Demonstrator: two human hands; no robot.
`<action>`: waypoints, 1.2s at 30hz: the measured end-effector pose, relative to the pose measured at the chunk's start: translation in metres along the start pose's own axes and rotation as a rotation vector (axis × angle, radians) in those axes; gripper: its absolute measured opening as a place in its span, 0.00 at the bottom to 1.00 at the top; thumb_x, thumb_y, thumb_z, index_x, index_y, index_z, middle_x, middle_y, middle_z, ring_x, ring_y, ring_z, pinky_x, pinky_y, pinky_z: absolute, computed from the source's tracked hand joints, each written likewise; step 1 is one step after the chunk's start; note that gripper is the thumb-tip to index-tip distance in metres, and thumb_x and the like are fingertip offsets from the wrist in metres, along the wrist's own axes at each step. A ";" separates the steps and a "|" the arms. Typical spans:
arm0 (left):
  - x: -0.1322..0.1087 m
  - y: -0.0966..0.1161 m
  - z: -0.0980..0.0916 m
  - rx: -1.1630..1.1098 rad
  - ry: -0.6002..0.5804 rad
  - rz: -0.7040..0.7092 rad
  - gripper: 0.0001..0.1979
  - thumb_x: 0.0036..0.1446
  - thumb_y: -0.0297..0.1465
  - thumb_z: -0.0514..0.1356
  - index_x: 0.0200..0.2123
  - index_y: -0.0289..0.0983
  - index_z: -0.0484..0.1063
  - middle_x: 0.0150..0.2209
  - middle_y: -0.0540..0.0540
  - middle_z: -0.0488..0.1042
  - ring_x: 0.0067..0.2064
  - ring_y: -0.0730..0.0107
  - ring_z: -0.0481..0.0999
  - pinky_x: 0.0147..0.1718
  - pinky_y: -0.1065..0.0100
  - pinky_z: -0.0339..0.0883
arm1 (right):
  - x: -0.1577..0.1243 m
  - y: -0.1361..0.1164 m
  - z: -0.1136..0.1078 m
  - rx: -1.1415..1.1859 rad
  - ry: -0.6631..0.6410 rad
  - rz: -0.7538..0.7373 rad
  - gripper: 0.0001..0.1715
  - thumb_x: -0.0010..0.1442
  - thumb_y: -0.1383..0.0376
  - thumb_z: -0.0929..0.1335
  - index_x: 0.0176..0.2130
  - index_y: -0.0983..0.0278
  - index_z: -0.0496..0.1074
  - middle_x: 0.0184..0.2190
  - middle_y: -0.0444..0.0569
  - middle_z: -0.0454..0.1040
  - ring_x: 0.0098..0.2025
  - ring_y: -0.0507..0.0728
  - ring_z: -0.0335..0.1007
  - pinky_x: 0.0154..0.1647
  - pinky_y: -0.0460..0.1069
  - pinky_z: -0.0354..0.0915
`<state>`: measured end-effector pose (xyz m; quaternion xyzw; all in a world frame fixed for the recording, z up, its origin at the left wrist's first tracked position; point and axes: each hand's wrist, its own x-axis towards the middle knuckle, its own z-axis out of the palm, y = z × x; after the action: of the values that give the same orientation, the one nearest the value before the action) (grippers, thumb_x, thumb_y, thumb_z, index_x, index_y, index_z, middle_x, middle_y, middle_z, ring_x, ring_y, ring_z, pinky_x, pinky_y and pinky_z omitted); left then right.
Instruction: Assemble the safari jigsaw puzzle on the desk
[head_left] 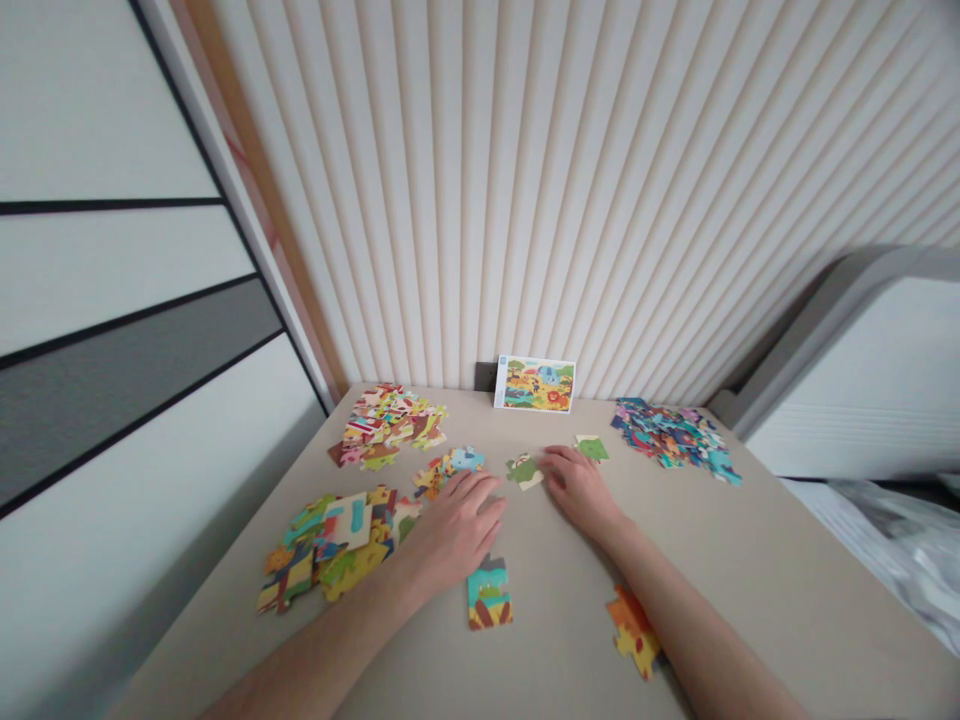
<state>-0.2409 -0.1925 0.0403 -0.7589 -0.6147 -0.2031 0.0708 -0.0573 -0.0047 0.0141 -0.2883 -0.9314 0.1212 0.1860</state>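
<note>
My left hand (466, 518) is held over the table with its fingers loosely stretched and slightly apart. Just beyond its fingertips lies a small cluster of blue and orange puzzle pieces (466, 459), partly covered by the hand. My right hand (576, 484) has its fingers bent together at the right edge of a green and cream puzzle piece (523, 471). Another green puzzle piece (592, 447) lies just behind that hand. Between my forearms is a joined turquoise strip (489, 595) of puzzle. Beside my right forearm sits an orange and yellow puzzle part (634, 632), partly hidden.
A picture card (537, 384) of animals leans on the ribbed wall (480, 200). Mixed piece piles stand at the back left (391, 425), the front left (341, 540) and the back right (675, 435). Clear plastic wrapping (900, 540) lies beyond the table's right edge.
</note>
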 end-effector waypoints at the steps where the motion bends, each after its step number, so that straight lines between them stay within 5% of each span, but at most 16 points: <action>1: 0.000 0.002 0.000 -0.006 -0.007 0.006 0.10 0.66 0.28 0.56 0.48 0.39 0.73 0.55 0.41 0.71 0.60 0.55 0.66 0.62 0.50 0.58 | 0.000 -0.002 0.000 -0.022 0.018 0.013 0.14 0.67 0.61 0.65 0.49 0.58 0.77 0.53 0.51 0.75 0.54 0.61 0.69 0.57 0.58 0.60; 4: 0.000 0.006 0.000 -0.029 -0.042 0.019 0.09 0.66 0.28 0.55 0.47 0.39 0.73 0.51 0.42 0.72 0.56 0.57 0.69 0.59 0.51 0.62 | -0.001 -0.013 0.001 -0.034 0.014 -0.021 0.23 0.64 0.51 0.68 0.55 0.56 0.74 0.52 0.53 0.75 0.54 0.63 0.68 0.57 0.59 0.59; 7: 0.001 0.007 -0.001 -0.042 -0.059 0.027 0.09 0.67 0.29 0.55 0.47 0.39 0.72 0.48 0.43 0.73 0.54 0.57 0.70 0.56 0.52 0.63 | 0.003 -0.016 0.003 0.009 -0.032 -0.088 0.29 0.63 0.52 0.70 0.61 0.54 0.69 0.54 0.51 0.75 0.56 0.64 0.67 0.58 0.59 0.60; 13: 0.000 0.008 -0.003 -0.055 -0.066 0.051 0.07 0.66 0.29 0.56 0.46 0.40 0.72 0.48 0.45 0.73 0.53 0.58 0.69 0.56 0.54 0.62 | 0.016 0.013 -0.001 0.086 -0.084 -0.205 0.28 0.68 0.69 0.60 0.64 0.57 0.65 0.59 0.52 0.71 0.61 0.60 0.65 0.62 0.56 0.59; 18: -0.001 0.010 -0.001 -0.053 -0.049 0.064 0.06 0.66 0.30 0.58 0.45 0.40 0.72 0.46 0.46 0.73 0.52 0.60 0.70 0.55 0.56 0.62 | 0.014 0.008 0.006 -0.027 0.026 0.010 0.20 0.69 0.57 0.63 0.56 0.58 0.74 0.50 0.54 0.76 0.53 0.62 0.70 0.57 0.57 0.62; 21: -0.002 0.010 0.001 -0.061 -0.057 0.065 0.06 0.66 0.29 0.58 0.45 0.40 0.72 0.47 0.46 0.73 0.52 0.61 0.70 0.55 0.56 0.61 | 0.020 0.000 0.014 -0.017 -0.003 -0.041 0.24 0.66 0.50 0.67 0.57 0.57 0.73 0.52 0.54 0.76 0.54 0.64 0.69 0.58 0.60 0.62; 28: -0.002 0.008 -0.002 -0.059 -0.100 0.077 0.04 0.65 0.31 0.59 0.42 0.40 0.72 0.46 0.46 0.73 0.52 0.61 0.69 0.54 0.58 0.60 | 0.043 0.006 0.031 0.186 -0.118 -0.267 0.23 0.70 0.59 0.63 0.62 0.53 0.70 0.64 0.49 0.68 0.66 0.61 0.62 0.66 0.60 0.57; 32: -0.004 0.009 -0.003 -0.065 -0.170 0.153 0.08 0.64 0.38 0.61 0.39 0.40 0.72 0.40 0.47 0.74 0.48 0.61 0.70 0.53 0.58 0.60 | 0.038 0.017 0.024 0.186 -0.057 -0.215 0.28 0.68 0.57 0.66 0.65 0.57 0.66 0.67 0.55 0.63 0.66 0.62 0.61 0.67 0.59 0.58; 36: -0.005 0.009 -0.002 -0.054 -0.173 0.152 0.07 0.65 0.37 0.60 0.38 0.40 0.72 0.40 0.47 0.74 0.48 0.61 0.71 0.53 0.57 0.61 | 0.028 0.057 -0.001 0.068 0.056 -0.041 0.22 0.68 0.59 0.63 0.59 0.58 0.73 0.61 0.55 0.70 0.62 0.63 0.66 0.65 0.61 0.59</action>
<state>-0.2333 -0.1997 0.0418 -0.8196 -0.5535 -0.1473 0.0124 -0.0502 0.0569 0.0035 -0.2660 -0.9269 0.1408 0.2241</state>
